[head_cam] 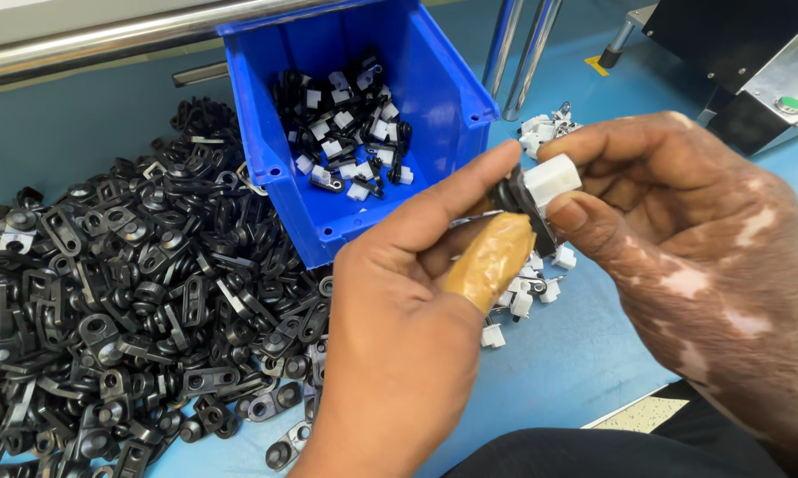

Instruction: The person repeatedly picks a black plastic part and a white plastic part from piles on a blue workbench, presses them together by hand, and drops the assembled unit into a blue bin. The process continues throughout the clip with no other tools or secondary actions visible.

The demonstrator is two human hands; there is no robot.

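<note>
I'm pinching black clip (516, 196) in left hand (416, 301) fingers | right hand (682, 239) fingers gripping white block (552, 180) | light, stiff, small; holding edges.

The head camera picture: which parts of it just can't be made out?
- Black part pinched with the white block: mostly hidden by the fingers of both hands; how they join is unclear.
- Left hand: wrist cut off by the bottom edge.
- Blue bin: back cut off by the top edge.
- Pile of black clips: runs past the left edge.
</note>
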